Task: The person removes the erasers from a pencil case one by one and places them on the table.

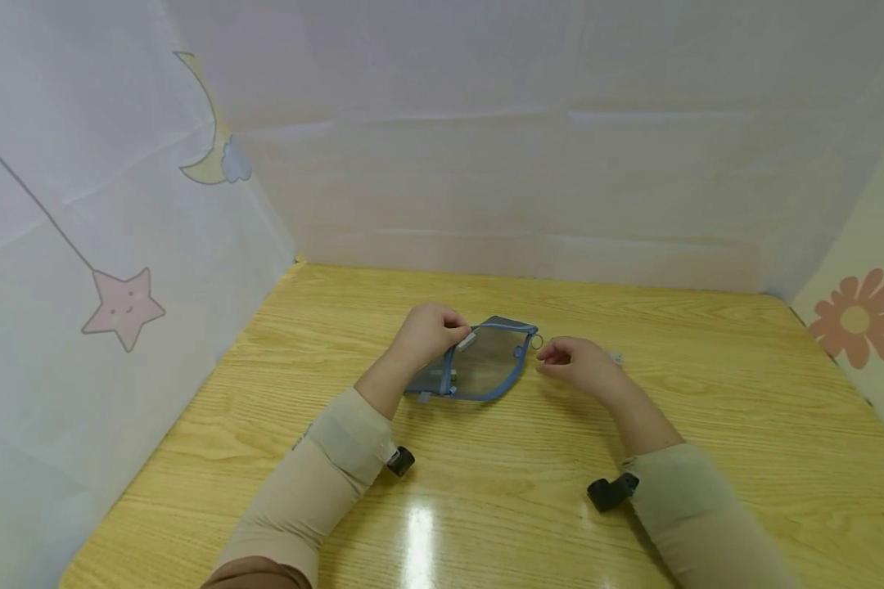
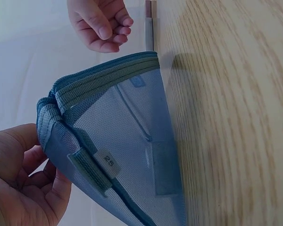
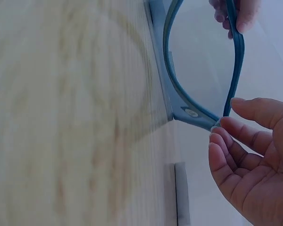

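Observation:
A blue mesh zip pouch [image 1: 489,360] stands on the wooden table with its mouth spread apart; the right wrist view shows the gap between the two zip edges [image 3: 238,52]. My left hand [image 1: 429,334] pinches the pouch's upper edge between thumb and fingers. A small tag marked 25 [image 2: 107,163] hangs by a fabric tab near that hand. At the pouch's far corner is a metal ring [image 1: 537,342]. Close by that ring, my right hand [image 1: 580,365] has loosely bent fingers and holds nothing that I can see.
Behind the right hand lies a small pale block [image 1: 616,358], mostly hidden in the head view; its grey side [image 3: 182,194] shows in the right wrist view. Printed cloth walls [image 1: 442,180] border the wooden table [image 1: 486,507] at the back and sides.

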Demonstrator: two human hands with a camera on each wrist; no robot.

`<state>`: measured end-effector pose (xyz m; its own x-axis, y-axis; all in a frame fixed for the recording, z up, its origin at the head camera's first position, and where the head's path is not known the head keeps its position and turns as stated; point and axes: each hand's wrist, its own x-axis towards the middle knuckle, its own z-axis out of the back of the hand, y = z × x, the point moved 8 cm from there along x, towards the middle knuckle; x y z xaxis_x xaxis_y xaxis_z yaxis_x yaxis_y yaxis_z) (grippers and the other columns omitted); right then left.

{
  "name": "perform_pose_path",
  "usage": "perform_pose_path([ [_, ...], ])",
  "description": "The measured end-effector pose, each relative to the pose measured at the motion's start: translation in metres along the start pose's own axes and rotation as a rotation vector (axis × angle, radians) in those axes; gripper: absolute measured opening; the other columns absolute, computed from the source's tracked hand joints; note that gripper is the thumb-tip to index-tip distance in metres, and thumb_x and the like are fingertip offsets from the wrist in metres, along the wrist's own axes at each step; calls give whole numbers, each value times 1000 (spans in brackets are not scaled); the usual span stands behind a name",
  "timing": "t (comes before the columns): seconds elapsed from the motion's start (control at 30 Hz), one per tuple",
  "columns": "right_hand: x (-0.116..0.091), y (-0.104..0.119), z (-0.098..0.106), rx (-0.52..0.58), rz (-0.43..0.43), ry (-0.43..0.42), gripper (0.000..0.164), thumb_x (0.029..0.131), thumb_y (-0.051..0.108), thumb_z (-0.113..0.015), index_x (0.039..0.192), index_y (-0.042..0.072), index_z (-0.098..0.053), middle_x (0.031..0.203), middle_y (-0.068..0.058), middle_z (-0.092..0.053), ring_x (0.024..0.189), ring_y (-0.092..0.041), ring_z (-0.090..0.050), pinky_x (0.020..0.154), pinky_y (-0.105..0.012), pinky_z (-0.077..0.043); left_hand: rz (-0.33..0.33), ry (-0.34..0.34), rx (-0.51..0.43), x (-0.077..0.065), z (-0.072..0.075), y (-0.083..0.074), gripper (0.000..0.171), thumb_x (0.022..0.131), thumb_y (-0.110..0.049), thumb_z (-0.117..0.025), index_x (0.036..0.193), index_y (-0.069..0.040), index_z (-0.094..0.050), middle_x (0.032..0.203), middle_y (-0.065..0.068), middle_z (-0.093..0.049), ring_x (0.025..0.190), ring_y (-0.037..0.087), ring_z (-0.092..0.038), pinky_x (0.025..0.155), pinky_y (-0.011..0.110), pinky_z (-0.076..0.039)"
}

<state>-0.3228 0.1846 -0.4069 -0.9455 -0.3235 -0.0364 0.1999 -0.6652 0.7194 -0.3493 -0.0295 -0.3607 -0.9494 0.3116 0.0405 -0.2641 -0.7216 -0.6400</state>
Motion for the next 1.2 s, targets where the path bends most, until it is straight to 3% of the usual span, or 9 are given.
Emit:
perform_pose_path([
  [0.27, 6, 9, -17, 70, 45, 51, 17, 88, 18, -62, 98, 5, -63, 91, -6, -59, 82, -19, -54, 70, -32, -46, -12, 7, 10, 1, -1, -3, 18, 89, -28, -60, 76, -21, -70, 66, -4, -59, 58, 14, -48, 55, 27, -39],
  [0.5, 9, 11, -27, 56, 43, 91, 22, 89, 18, -61, 105, 3, -62, 95, -7, -59, 86, -20, -56, 73, -34, -46, -17, 2, 9, 1, -3, -4, 17, 89, -27, -60, 77, -22, -71, 65, -5, -59, 57, 13, -48, 54, 27, -40],
  [0.67, 9, 13, -31, 61, 35, 95, 22, 89, 20, -61, 104, 3, -62, 94, -5, -60, 85, -19, -56, 72, -33, -47, -12, 8, -1, 1, -5, -4, 17, 89, -28, -60, 78, -21, -71, 65, -5, -60, 58, 13, -49, 54, 27, -40],
  [1.2, 16, 37, -51, 109, 134, 107, 18, 88, 14, -61, 100, 1, -63, 88, -4, -61, 79, -16, -57, 67, -31, -47, -34, -6, 10, 5, -7, -8, 18, 88, -27, -60, 73, -21, -69, 61, -4, -56, 56, 13, -48, 56, 26, -40],
])
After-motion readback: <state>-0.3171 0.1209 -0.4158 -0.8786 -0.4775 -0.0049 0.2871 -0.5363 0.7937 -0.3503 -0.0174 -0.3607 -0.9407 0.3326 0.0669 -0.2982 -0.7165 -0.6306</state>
